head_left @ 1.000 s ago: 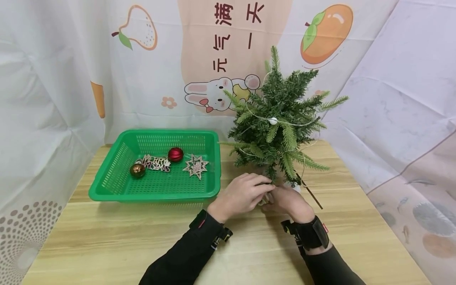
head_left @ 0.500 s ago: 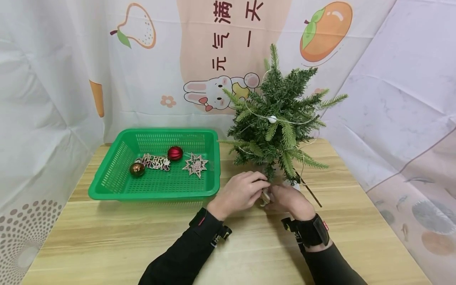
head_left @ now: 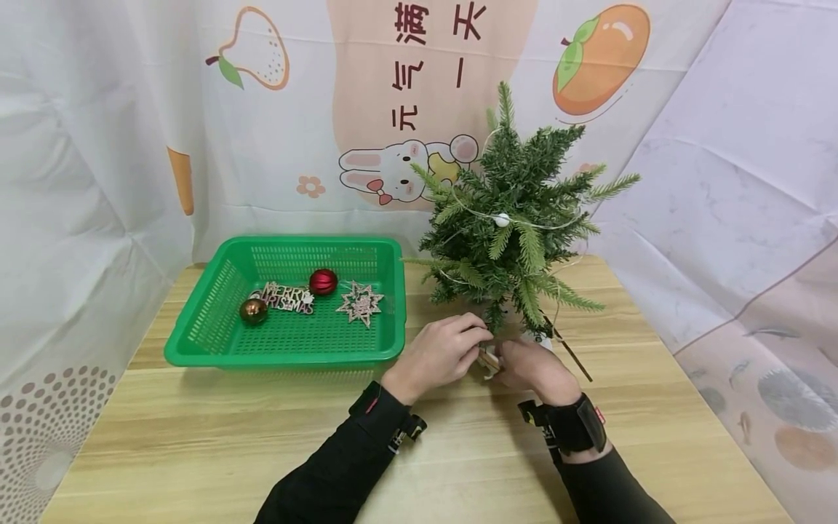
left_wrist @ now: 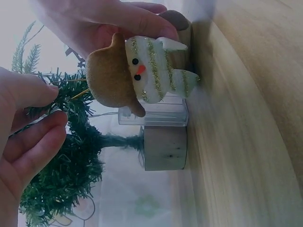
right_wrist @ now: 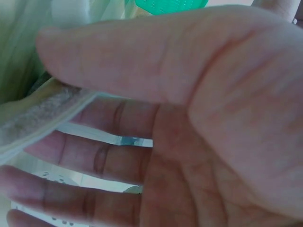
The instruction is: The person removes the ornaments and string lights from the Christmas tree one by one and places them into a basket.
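Note:
My right hand [head_left: 533, 367] pinches a flat snowman ornament between thumb and fingers, low in front of the small Christmas tree [head_left: 511, 211]. In the left wrist view the snowman ornament [left_wrist: 151, 71] shows a brown hat, an orange nose and white-and-gold glitter stripes. Thin cord strands run from its hat toward the fingers of my left hand [head_left: 441, 356]. These fingers [left_wrist: 40, 142] and the one above them stand apart; whether they touch the cord is unclear. Only the ornament's edge [right_wrist: 42, 116] shows in the right wrist view, under the thumb.
Left of the tree stands a green basket [head_left: 294, 362]. It holds a red ball [head_left: 323, 282], a brown ball [head_left: 253, 311], a Merry Christmas sign [head_left: 284, 297] and a glittery star [head_left: 360, 303]. A dark stick [head_left: 576, 356] juts out right of the tree base.
My left fingers have drawn slightly away from my right hand, to the left. More of the ornament shows between the hands. The tree and basket stay in place.

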Motion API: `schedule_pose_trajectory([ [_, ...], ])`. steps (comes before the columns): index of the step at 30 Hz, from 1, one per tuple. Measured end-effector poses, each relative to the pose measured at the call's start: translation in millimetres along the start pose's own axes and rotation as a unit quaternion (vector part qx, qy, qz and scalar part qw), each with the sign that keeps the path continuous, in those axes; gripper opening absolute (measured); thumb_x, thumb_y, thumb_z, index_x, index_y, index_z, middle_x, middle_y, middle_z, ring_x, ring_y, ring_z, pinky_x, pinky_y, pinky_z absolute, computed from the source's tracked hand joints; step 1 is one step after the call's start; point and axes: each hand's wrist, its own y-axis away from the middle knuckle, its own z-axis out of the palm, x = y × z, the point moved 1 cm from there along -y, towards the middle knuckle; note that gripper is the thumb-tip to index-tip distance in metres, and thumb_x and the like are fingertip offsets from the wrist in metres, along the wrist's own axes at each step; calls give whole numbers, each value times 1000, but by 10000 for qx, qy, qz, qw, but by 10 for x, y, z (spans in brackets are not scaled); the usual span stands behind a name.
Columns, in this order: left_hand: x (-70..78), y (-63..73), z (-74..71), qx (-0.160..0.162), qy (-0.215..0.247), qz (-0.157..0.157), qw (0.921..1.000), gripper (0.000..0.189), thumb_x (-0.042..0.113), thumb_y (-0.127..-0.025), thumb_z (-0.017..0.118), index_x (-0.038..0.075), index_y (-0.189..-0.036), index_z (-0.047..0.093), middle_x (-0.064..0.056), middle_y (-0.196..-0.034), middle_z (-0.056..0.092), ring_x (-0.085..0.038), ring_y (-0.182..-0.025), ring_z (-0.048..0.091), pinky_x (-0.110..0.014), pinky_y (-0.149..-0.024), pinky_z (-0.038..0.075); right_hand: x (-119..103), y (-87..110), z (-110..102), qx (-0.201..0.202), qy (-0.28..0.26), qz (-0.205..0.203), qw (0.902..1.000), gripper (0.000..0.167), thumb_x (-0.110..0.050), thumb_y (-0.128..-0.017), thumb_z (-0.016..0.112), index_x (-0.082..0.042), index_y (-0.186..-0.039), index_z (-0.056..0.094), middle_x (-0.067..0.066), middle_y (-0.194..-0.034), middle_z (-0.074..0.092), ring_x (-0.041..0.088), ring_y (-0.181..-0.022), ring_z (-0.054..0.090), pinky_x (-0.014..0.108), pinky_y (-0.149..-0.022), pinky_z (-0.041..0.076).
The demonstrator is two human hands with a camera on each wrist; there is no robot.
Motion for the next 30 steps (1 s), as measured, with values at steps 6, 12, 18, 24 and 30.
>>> schedule_pose_trajectory([
  [6, 5, 3, 0, 92, 45, -85, 9999, 19, 6, -90, 75, 9, -109, 75, -1, -109, 69, -12, -97, 68, -21, -87, 53, 8, -13, -4, -90, 0, 85, 9999, 24, -15, -87, 78, -11, -79, 57, 2, -76, 57, 18, -69, 54, 38, -68, 51],
  [12, 8, 4, -9, 155, 51, -173, 9997, 20, 5, -89, 76, 8, -109, 75, -1, -105, 69, -11, -92, 67, -20, -83, 54, 10, -16, -11, -125, 128, 81, 9998, 22, -16, -88, 77, -10, -80, 57, 3, -77, 57, 19, -69, 55, 40, -70, 52],
  [18, 12, 8, -8, 176, -40, -170, 9997, 21, 6, -88, 77, 8, -109, 76, 0, -98, 68, -9, -85, 64, -19, -76, 54, 6, -16, -9, -49, 186, -47, 9998, 24, -17, -88, 78, -11, -77, 57, 2, -74, 56, 18, -68, 55, 40, -69, 53],
  [24, 11, 14, 2, 92, -142, -123, 9998, 23, 8, -88, 77, 8, -111, 76, 0, -95, 68, -9, -81, 62, -18, -74, 52, 10, -10, -6, -120, 15, -23, 9999, 22, -16, -88, 78, -11, -77, 59, 1, -75, 57, 17, -70, 57, 39, -71, 54],
  [30, 2, 11, 6, 115, -137, -155, 9997, 23, 7, -88, 76, 8, -111, 76, 0, -98, 69, -9, -83, 64, -18, -75, 53, 16, -5, -18, -112, -134, -26, 9998, 19, -11, -87, 77, -11, -79, 60, 1, -76, 57, 18, -70, 56, 39, -72, 54],
])
